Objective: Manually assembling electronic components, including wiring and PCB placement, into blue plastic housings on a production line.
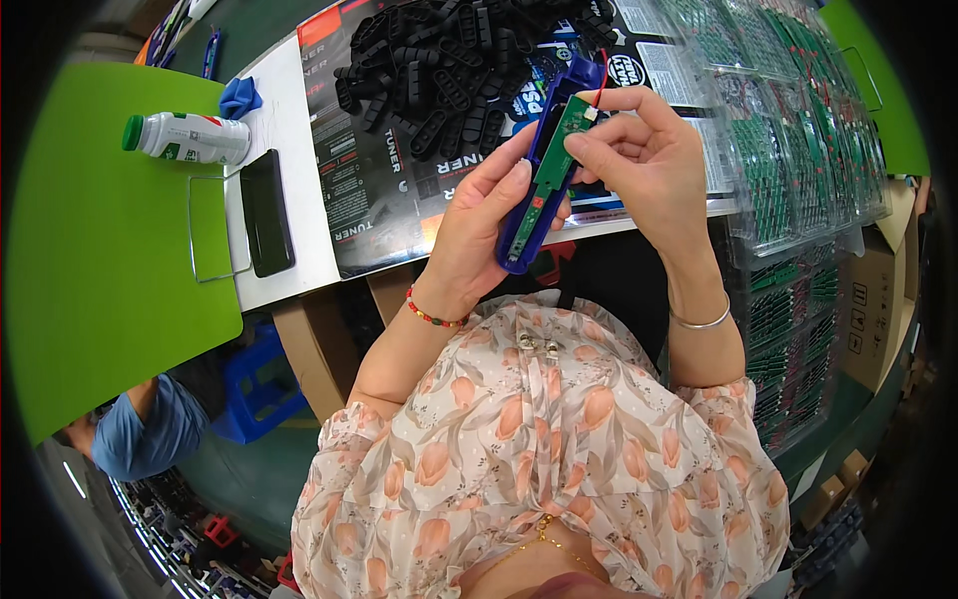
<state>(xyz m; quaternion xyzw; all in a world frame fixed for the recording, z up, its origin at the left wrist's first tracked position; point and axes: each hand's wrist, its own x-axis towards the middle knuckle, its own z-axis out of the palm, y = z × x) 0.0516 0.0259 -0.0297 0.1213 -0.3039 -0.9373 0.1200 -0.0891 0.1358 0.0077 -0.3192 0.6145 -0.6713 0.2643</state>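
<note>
My left hand (471,225) is wrapped around a long dark blue plastic housing (583,74), which slants from lower left to upper right above the table's front edge. A narrow green circuit board (551,172) lies lengthwise along the housing's open side; I cannot tell whether it is fully seated. With thumb and fingers, my right hand (649,150) pinches the board's upper end, beside a small white connector (591,113). A thin red wire (601,78) rises from there. Just beyond my hands, a heap of black ribbed plastic pieces (429,75) covers the printed sheet (364,185).
Clear plastic trays (758,150) full of green circuit boards stand stacked at the right, near a cardboard box (868,314). At the left are a black phone (265,215), a white bottle with a green cap (190,138) and a blue cloth (239,98). Another person's sleeve (150,434) shows lower left.
</note>
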